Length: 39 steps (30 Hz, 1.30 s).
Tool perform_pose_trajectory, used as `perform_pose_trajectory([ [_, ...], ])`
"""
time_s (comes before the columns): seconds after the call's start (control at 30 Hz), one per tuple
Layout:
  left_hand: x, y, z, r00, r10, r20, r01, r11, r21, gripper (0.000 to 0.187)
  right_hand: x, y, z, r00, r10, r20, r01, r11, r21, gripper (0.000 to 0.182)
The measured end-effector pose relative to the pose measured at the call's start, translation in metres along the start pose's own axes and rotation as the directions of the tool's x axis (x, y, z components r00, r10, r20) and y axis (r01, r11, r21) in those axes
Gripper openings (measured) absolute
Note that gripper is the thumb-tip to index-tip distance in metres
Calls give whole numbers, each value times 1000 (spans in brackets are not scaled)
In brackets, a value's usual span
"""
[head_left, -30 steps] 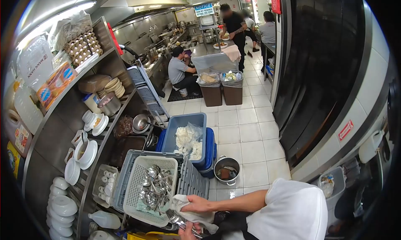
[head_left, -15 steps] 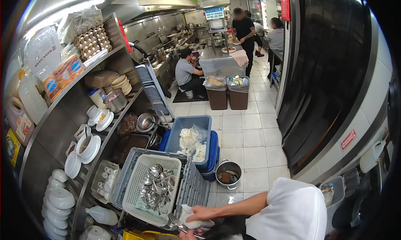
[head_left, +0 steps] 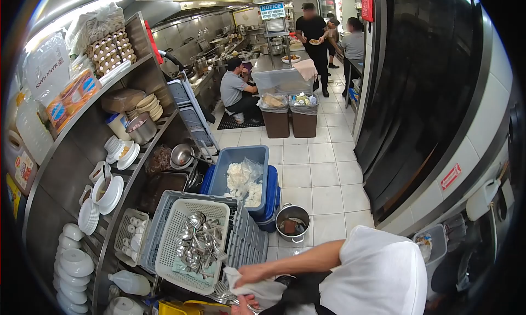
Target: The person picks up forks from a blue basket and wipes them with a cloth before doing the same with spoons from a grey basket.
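Compared with half a second ago: view shifted slightly, right hand (head_left: pixel 253 273) moved a little left along the white cloth (head_left: pixel 257 286), more cloth now spread out under it; person in black at the far end of the aisle now holding a plate. Right hand palm down, forearm reaching in from the right, fingers clenched on the cloth and pressing it over the forks (head_left: pixel 222 294). Left hand (head_left: pixel 242 306) only partly visible at the bottom edge under the cloth, gripping the fork handles as far as can be seen. Forks sticking out left of the cloth, just below the white basket (head_left: pixel 189 246) of spoons (head_left: pixel 198 242) sitting in the grey crate (head_left: pixel 249 241). Blue bin (head_left: pixel 241 161) beyond the crate, small pot (head_left: pixel 292 226) on the floor beside it
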<state>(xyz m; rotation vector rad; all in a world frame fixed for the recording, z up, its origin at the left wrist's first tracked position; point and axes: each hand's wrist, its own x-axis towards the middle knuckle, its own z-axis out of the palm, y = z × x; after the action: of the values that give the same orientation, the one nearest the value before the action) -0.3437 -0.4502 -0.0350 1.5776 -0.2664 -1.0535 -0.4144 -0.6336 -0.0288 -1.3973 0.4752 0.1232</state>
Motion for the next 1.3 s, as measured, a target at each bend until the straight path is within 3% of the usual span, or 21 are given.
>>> perform_pose_trajectory([
  [0.07, 4, 5, -3, 997, -33, -66, 25, 993, -114, 42, 75, 23, -25, 988, -99, -115, 49, 923, -381, 43],
  [0.1, 4, 10, -2, 991, -78, -110, 52, 974, -222, 43, 78, 1, -32, 963, -170, -211, 73, 913, -402, 46],
  [0.17, -17, 41, 10, 993, 47, -111, -82, 941, -328, 41, 79, -26, -45, 860, -300, -413, 98, 891, -442, 51],
  [0.23, -14, 39, -3, 980, 105, -167, -148, 950, -276, 38, 47, -49, -48, 856, -294, -425, 169, 936, -308, 55],
  [0.3, 8, 23, -9, 917, 52, -397, -199, 919, -339, 24, 32, -35, -43, 937, -139, -320, 171, 983, 73, 47],
  [0.37, 5, 24, -18, 965, 47, -260, -107, 969, -221, 30, 26, -15, -21, 998, 0, -62, 25, 911, 412, 47],
  [0.4, -1, 36, -5, 975, 82, -206, -131, 964, -233, 25, 28, -8, -8, 992, -113, 47, 88, 926, 368, 45],
  [0.43, -4, 42, 12, 967, 60, -247, -145, 929, -341, 22, 12, -30, 6, 973, -229, 16, 226, 969, 104, 36],
  [0.47, -9, 48, 22, 967, 88, -240, -180, 900, -396, 14, 17, -37, 13, 974, -224, -36, 224, 974, -14, 31],
  [0.57, 2, 43, 6, 970, 204, -134, -237, 917, -322, 17, 41, -20, 9, 948, -37, -316, 200, 841, 502, 26],
  [0.67, 4, 45, 2, 977, 185, -106, -207, 941, -266, 19, 16, -16, 28, 978, -45, -205, 178, 696, 695, 23],
  [0.73, 6, 40, 2, 987, 150, -59, -161, 946, -280, 20, 10, -21, 32, 997, -76, 34, 38, 782, 622, 20],
  [0.8, 3, 38, 0, 994, 103, -42, -110, 962, -251, 23, 28, -26, 19, 994, -81, -69, 106, 766, 634, 19],
  [0.87, -9, 30, -6, 994, 51, -94, -70, 975, -211, 22, 36, -32, 3, 951, -46, -306, 251, 691, 677, 18],
  [0.97, -11, 17, -8, 991, 69, -113, -86, 985, -150, 19, 26, -22, 10, 988, 84, -129, 33, 703, 710, 19],
  [1.0, -6, 10, -5, 990, 84, -114, -102, 982, -161, 19, 19, -14, 31, 961, 62, -270, 86, 859, 504, 23],
  [1.03, -3, 6, -3, 988, 103, -112, -122, 978, -171, 19, 23, 13, 40, 992, -31, -125, 74, 931, 356, 26],
  [1.1, 1, 7, -3, 990, 81, -114, -103, 975, -197, 22, 37, 12, 25, 996, 51, 70, -70, 946, 317, 30],
  [1.17, 1, 6, -3, 991, 11, -133, -55, 941, -334, 24, 34, -42, 8, 986, 97, -137, -100, 995, -17, 33],
  [1.2, 1, 8, -6, 994, 45, -97, -82, 902, -425, 30, 55, -29, -7, 978, 64, -197, -45, 994, 102, 36],
  [1.3, -4, 24, -3, 975, 43, -220, -140, 883, -448, 29, 60, -22, -33, 895, -130, -427, 200, 972, 122, 35],
])
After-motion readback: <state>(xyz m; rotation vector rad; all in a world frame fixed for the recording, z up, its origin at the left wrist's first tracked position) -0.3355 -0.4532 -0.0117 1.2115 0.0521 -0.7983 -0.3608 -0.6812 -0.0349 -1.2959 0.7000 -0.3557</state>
